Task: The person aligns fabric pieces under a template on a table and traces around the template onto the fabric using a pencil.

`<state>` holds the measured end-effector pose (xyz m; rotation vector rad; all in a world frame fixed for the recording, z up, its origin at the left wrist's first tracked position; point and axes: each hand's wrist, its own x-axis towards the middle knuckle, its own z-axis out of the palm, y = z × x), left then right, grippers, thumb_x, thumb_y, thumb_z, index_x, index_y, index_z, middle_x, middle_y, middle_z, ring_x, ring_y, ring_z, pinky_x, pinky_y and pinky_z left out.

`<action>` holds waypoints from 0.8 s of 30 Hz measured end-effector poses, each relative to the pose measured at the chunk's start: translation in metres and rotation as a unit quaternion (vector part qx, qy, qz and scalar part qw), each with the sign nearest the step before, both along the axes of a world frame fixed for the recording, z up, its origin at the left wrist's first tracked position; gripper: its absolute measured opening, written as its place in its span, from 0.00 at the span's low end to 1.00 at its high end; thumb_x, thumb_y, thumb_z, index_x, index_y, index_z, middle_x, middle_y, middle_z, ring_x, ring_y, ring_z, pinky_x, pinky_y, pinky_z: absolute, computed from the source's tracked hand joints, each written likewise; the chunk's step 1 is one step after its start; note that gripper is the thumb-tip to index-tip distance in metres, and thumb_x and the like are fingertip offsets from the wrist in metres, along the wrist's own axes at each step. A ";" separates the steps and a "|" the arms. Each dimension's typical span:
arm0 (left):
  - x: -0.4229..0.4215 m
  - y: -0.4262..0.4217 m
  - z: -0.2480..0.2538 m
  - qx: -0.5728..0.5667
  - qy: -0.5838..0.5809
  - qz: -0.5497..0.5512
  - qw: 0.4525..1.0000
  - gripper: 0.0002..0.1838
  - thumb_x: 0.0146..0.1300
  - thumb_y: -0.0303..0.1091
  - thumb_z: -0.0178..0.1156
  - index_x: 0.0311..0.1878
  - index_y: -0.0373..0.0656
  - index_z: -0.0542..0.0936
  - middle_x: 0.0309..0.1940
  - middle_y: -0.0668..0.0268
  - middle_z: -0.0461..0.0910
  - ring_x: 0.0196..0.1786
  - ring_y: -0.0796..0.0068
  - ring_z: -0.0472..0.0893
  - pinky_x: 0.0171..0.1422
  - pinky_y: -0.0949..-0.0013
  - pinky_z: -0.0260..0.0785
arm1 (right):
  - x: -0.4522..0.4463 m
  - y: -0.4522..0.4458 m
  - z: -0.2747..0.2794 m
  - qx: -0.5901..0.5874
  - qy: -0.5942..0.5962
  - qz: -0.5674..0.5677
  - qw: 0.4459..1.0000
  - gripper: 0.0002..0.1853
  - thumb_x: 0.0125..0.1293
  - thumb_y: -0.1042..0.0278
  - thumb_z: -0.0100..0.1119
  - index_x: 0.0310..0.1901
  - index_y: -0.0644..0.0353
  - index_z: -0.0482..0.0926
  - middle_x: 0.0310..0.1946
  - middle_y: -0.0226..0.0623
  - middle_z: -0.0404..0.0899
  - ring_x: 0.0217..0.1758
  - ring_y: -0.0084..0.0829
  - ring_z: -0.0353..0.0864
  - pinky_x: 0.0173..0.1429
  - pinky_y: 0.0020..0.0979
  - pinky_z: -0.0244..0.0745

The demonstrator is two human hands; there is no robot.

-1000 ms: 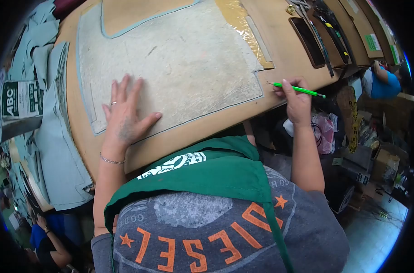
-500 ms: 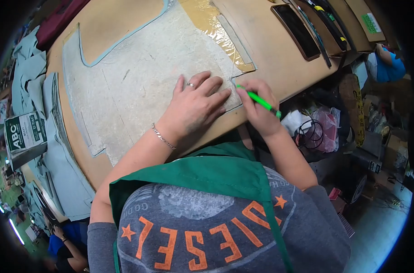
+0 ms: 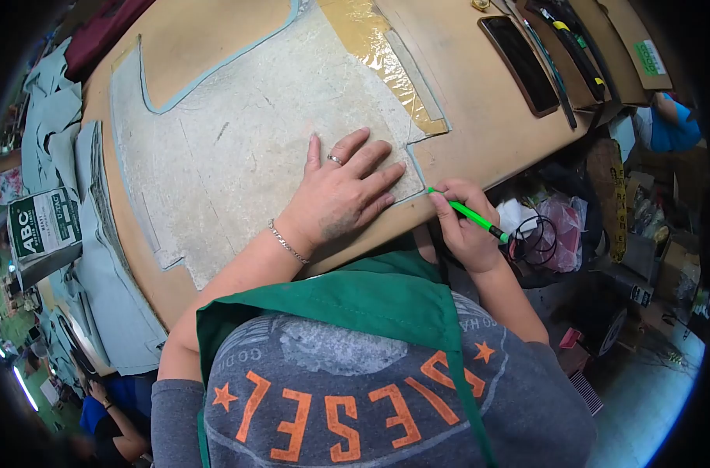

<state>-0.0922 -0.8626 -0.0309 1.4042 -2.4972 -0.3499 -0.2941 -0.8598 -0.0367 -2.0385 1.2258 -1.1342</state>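
Note:
A flat, worn grey template with a cut-out at its upper left lies on the table, and light blue-grey material shows along several of its edges. My left hand rests flat on it with fingers spread, close to its near right corner. In my right hand is a green pen, gripped between thumb and fingers. The pen's tip is at the template's near right corner, by the table edge. Shiny brown tape covers the template's upper right part.
A dark phone lies at the table's right, beside open cardboard boxes holding tools. Stacked grey-blue pieces and an ABC-labelled box stand at left. Crumpled plastic is below the right edge. Another person's arm shows lower left.
My right hand has drawn the pen along the template's right edge toward me, down to the near corner. My left hand stays pressed on the template. The view has shifted slightly.

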 end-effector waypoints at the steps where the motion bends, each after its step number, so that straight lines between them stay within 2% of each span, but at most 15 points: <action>1: -0.001 0.001 0.000 0.005 -0.001 -0.004 1.000 0.20 0.55 0.46 0.56 0.53 0.59 0.72 0.55 0.68 0.65 0.63 0.63 0.59 0.56 0.33 0.50 | -0.002 0.003 0.001 0.007 0.009 0.000 1.000 0.08 0.52 0.78 0.60 0.32 0.63 0.71 0.26 0.41 0.75 0.28 0.39 0.76 0.34 0.32 0.71; 5: -0.002 0.002 0.000 0.009 -0.005 -0.003 1.000 0.20 0.55 0.45 0.56 0.53 0.59 0.72 0.55 0.68 0.65 0.63 0.62 0.59 0.56 0.33 0.49 | 0.015 -0.031 -0.010 -0.042 -0.030 0.026 0.998 0.07 0.52 0.78 0.59 0.31 0.62 0.71 0.26 0.41 0.74 0.27 0.41 0.75 0.33 0.33 0.71; 6: -0.002 0.003 0.000 0.007 -0.004 -0.003 1.000 0.20 0.55 0.45 0.56 0.53 0.59 0.72 0.55 0.68 0.65 0.63 0.62 0.59 0.56 0.33 0.49 | 0.016 -0.031 -0.009 -0.007 -0.030 0.021 0.999 0.06 0.53 0.77 0.59 0.31 0.62 0.71 0.26 0.41 0.74 0.27 0.42 0.75 0.33 0.33 0.71; 9: -0.001 0.001 -0.001 0.006 0.000 -0.002 1.000 0.20 0.55 0.46 0.56 0.52 0.59 0.72 0.55 0.68 0.65 0.63 0.62 0.59 0.57 0.33 0.49 | 0.002 -0.006 0.002 -0.007 0.026 0.009 1.000 0.07 0.52 0.77 0.60 0.31 0.62 0.71 0.25 0.41 0.73 0.27 0.42 0.75 0.33 0.33 0.71; 10: -0.001 0.001 -0.001 0.010 0.004 -0.001 1.000 0.20 0.55 0.47 0.56 0.52 0.59 0.72 0.55 0.68 0.65 0.63 0.62 0.59 0.57 0.33 0.49 | -0.010 0.004 0.002 0.029 0.023 0.025 0.999 0.07 0.52 0.77 0.60 0.31 0.62 0.72 0.25 0.41 0.74 0.27 0.39 0.76 0.33 0.31 0.71; 13: 0.000 -0.001 0.001 0.024 0.009 -0.003 1.000 0.23 0.54 0.48 0.56 0.54 0.57 0.71 0.55 0.67 0.65 0.63 0.62 0.59 0.58 0.34 0.49 | -0.022 0.009 0.011 0.066 -0.044 0.041 0.996 0.05 0.54 0.77 0.59 0.31 0.63 0.72 0.25 0.39 0.75 0.28 0.32 0.77 0.33 0.28 0.71; 15: -0.001 -0.008 0.004 0.045 0.007 0.005 0.999 0.26 0.54 0.50 0.56 0.57 0.57 0.68 0.57 0.66 0.63 0.64 0.61 0.57 0.59 0.32 0.47 | -0.018 -0.005 0.008 0.090 -0.122 -0.019 0.988 0.04 0.56 0.76 0.58 0.30 0.64 0.72 0.27 0.37 0.76 0.30 0.23 0.76 0.34 0.23 0.70; 17: -0.004 -0.012 0.006 0.037 -0.007 0.017 0.999 0.30 0.54 0.52 0.55 0.60 0.56 0.65 0.60 0.66 0.60 0.66 0.59 0.54 0.59 0.31 0.45 | -0.008 -0.027 0.004 0.148 -0.213 -0.013 0.966 0.05 0.57 0.75 0.58 0.30 0.64 0.72 0.27 0.36 0.76 0.30 0.22 0.75 0.34 0.22 0.69; 19: -0.006 -0.016 0.007 0.002 -0.031 0.036 0.999 0.33 0.53 0.55 0.54 0.63 0.56 0.62 0.63 0.66 0.57 0.68 0.58 0.50 0.60 0.30 0.43 | -0.004 -0.044 -0.007 0.167 -0.207 0.001 0.964 0.05 0.57 0.74 0.58 0.29 0.64 0.72 0.26 0.35 0.75 0.29 0.21 0.75 0.34 0.22 0.69; 24: -0.006 -0.018 0.005 0.040 -0.055 0.050 0.996 0.38 0.51 0.61 0.52 0.64 0.56 0.59 0.66 0.67 0.52 0.70 0.57 0.45 0.60 0.29 0.41 | 0.009 -0.057 -0.017 0.160 -0.151 0.022 0.975 0.06 0.57 0.72 0.59 0.29 0.63 0.72 0.24 0.34 0.75 0.26 0.21 0.73 0.32 0.22 0.68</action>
